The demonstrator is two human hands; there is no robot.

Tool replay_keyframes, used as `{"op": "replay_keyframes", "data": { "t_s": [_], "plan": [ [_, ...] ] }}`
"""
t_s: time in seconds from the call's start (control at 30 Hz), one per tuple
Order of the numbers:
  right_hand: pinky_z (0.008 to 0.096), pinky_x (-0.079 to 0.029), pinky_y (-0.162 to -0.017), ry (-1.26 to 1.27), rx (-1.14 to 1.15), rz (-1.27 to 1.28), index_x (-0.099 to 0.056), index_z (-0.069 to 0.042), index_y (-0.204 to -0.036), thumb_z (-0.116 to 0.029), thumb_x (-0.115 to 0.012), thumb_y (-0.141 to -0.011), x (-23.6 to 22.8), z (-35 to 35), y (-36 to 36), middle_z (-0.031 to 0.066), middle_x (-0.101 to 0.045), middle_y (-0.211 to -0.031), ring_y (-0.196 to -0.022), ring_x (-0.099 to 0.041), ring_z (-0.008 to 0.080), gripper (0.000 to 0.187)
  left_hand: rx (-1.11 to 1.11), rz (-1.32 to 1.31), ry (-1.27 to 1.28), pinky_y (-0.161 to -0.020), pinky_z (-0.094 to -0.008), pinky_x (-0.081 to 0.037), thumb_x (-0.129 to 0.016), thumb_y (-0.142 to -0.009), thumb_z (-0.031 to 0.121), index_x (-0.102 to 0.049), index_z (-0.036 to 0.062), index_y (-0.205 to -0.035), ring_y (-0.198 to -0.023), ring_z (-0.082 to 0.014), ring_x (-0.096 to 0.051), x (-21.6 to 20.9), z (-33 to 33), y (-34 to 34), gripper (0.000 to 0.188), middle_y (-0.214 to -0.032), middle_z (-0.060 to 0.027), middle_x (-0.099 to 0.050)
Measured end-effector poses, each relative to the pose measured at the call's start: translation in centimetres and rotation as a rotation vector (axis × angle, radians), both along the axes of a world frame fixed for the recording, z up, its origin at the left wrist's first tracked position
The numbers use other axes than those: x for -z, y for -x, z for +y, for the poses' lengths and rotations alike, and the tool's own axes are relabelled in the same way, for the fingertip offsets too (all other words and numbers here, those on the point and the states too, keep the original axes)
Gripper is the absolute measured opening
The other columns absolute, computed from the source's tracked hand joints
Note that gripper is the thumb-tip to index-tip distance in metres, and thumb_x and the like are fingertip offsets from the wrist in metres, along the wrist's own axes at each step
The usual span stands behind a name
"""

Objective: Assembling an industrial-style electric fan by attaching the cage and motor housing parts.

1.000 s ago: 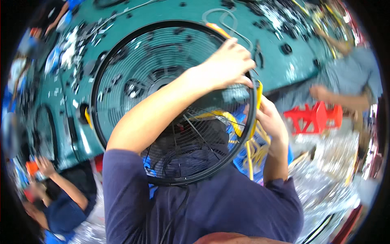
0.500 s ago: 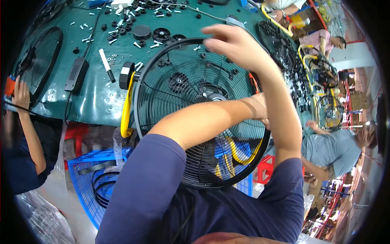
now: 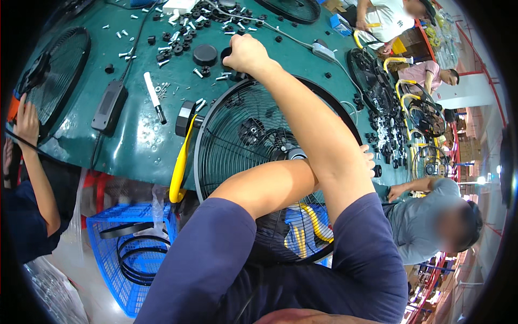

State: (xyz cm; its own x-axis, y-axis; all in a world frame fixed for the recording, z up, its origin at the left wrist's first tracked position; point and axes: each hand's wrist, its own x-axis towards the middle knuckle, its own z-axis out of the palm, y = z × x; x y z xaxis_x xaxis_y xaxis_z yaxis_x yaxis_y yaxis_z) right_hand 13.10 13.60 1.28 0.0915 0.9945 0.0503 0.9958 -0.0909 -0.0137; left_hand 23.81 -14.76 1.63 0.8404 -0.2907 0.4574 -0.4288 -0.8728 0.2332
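Observation:
A round black fan [image 3: 222,141] with a wire guard stands tilted in front of me, its lower edge against my body. My forearms cross over it, the right one on top. My left hand [image 3: 368,157] reaches to the fan's right rim, fingers curled round it; the right forearm hides part of this hand. Beyond the top of the rim, my right hand [image 3: 246,54] is closed on a black round knob [image 3: 226,54] at the table, mostly covered by the fingers. A yellow tube stand [image 3: 182,167] with a black hand knob [image 3: 185,119] joins the fan's left side.
The green table [image 3: 140,146] carries a black disc [image 3: 205,55], scattered screws, a white marker [image 3: 152,92] and a power adapter [image 3: 109,105]. A blue basket [image 3: 108,232] with black rings stands below. Another person's hand [image 3: 26,121] is at left; co-workers and more fans are at right.
My right hand has moved left and away from me, from above the fan's rim to the black knob, and closed. The fan has shifted slightly right and toward me, the left hand with it.

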Motion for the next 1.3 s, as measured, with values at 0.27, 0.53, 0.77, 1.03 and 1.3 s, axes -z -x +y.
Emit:
{"op": "replay_keyframes", "data": {
  "t_s": [0.27,0.53,0.77,1.03,1.3],
  "plan": [
    [0.0482,-0.053,-0.092,-0.309,-0.228,0.489,-0.064,0.001,-0.112,-0.020,-0.060,-0.091,-6.5,-4.2,0.0,0.0270,-0.070,-0.104,-0.101,-0.067,0.0431,0.030,-0.134,-0.655,0.218,-0.113,-0.0479,-0.034,-0.061,-0.090,0.030,-0.067,0.0175,-0.111,-0.122,-0.0239,-0.054,5.1,-1.9,-4.0,0.025,-0.120,-0.0040,-0.064],
    [0.0301,-0.053,-0.091,-0.406,-0.135,0.510,-0.063,0.000,-0.126,-0.009,-0.064,-0.095,-16.6,-20.8,-11.4,0.0094,-0.075,-0.110,-0.100,-0.069,0.0150,0.032,-0.065,-0.202,0.152,-0.113,-0.0489,-0.034,-0.069,-0.088,0.052,-0.060,0.0100,-0.136,-0.135,-0.0311,-0.050,-3.1,1.3,1.8,0.065,-0.141,-0.0135,-0.059],
    [0.0312,-0.058,-0.086,-0.892,0.504,1.091,-0.065,0.003,-0.119,-0.003,-0.058,-0.098,-12.2,-39.8,-19.7,0.0144,-0.074,-0.109,-0.093,-0.072,0.0189,0.022,0.023,-0.191,0.023,-0.097,-0.0465,-0.043,-0.070,-0.079,0.061,-0.067,0.0080,-0.098,-0.108,-0.0304,-0.060,-4.2,2.3,2.9,0.056,-0.101,-0.0103,-0.066],
    [0.0423,-0.050,-0.100,-0.517,0.406,0.273,-0.064,-0.003,-0.125,-0.002,-0.066,-0.087,2.7,-48.1,-14.1,0.0209,-0.063,-0.128,-0.118,-0.062,0.0387,0.038,0.075,-0.042,0.011,-0.112,-0.0497,-0.034,-0.078,-0.081,0.039,-0.063,0.0070,-0.107,-0.114,-0.0339,-0.054,-3.2,4.3,5.4,0.044,-0.106,-0.0122,-0.060],
    [0.0467,-0.035,-0.118,-0.377,0.246,0.540,-0.059,-0.003,-0.137,-0.006,-0.069,-0.086,3.2,-50.6,-14.0,0.0208,-0.045,-0.153,-0.142,-0.039,0.0417,0.052,0.064,0.102,-0.020,-0.118,-0.0534,-0.028,-0.081,-0.078,0.033,-0.064,0.0073,-0.113,-0.119,-0.0323,-0.055,-5.0,2.6,5.1,0.047,-0.114,-0.0105,-0.062]
  ]
}}
